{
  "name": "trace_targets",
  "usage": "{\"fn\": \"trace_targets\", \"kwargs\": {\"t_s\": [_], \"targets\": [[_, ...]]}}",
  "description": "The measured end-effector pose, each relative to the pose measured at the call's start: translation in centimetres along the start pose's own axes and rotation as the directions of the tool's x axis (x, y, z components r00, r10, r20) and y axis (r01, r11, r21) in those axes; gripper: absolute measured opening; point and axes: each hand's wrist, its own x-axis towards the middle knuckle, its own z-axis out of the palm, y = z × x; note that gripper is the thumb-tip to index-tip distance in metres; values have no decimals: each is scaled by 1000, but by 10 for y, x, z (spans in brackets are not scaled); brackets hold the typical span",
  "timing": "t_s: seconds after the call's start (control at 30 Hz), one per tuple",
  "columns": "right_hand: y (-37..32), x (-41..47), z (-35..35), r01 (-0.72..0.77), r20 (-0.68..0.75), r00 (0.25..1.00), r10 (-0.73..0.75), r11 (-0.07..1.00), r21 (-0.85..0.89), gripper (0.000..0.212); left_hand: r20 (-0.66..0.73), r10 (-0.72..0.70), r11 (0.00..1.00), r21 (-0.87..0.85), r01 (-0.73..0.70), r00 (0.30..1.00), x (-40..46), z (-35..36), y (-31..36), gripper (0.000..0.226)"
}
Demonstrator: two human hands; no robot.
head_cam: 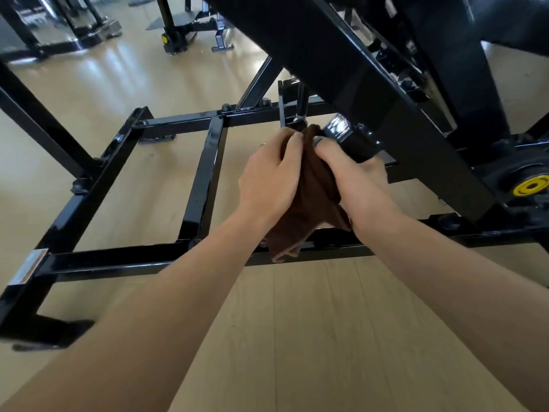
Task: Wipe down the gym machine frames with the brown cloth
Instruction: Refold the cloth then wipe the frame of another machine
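Head view of a person working at the base of a black gym machine frame (205, 179). Both bare hands are meeting over a brown cloth (309, 203) above the frame's rectangular floor section. The left hand (271, 176) is gripping the cloth from the left, its fingers curling over the upper edge of the fabric. The right hand (353, 171) is holding the cloth from the right, its thumb lying across the fabric and its fingers wrapping toward a short black tube (356, 144) that is projecting from the machine; how far the fingers are closing around that tube is hidden. The cloth is bunching between the two hands, with its top pressing against the tube's end, just beside a shiny metal plate (337, 129). Its loose lower end is hanging down in front of the near crossbar (118, 260) of the frame. A wide slanted black beam (371, 93) is running from the upper centre down to the right, ending near a yellow round cap (530, 185). A light wooden floor (326, 337) is lying beneath the frame, and other black gym machines (178, 31) are standing well apart in the background.
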Motion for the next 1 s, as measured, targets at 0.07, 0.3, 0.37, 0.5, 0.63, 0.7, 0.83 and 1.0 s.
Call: {"fn": "trace_targets", "kwargs": {"t_s": [0.07,0.3,0.37,0.5,0.63,0.7,0.83,1.0], "targets": [[3,1,-2,25,10,1000,-25,999,-22,25,27,3,997,-83,-1,1000,-4,-5,-16,30],[0,0,-2,-22,10,1000,22,1000,-12,30,-14,-475,880,-37,474,880,-54,-48,-122,34],[1,0,-2,-21,9,1000,21,1000,-8,28,-33,-503,864,8,504,863,-54,-50,-127,35],[0,-1,2,-13,-8,1000,13,1000,1,26,11,-383,923,-28,383,924,-39,-35,-85,32],[3,0,4,42,-53,998,-43,999,-26,17,12,-36,999,-41,36,999,-15,-10,-23,29],[4,0,5,42,-49,998,-44,998,-37,24,6,31,999,-38,-31,999,-10,-6,-15,29],[4,2,3,39,-64,997,-41,999,-31,37,23,-58,990,-131,60,998,-23,-16,-50,33],[0,-3,3,27,-19,999,-28,999,-41,27,26,-409,913,-3,409,912,-54,-49,-127,34]]}}
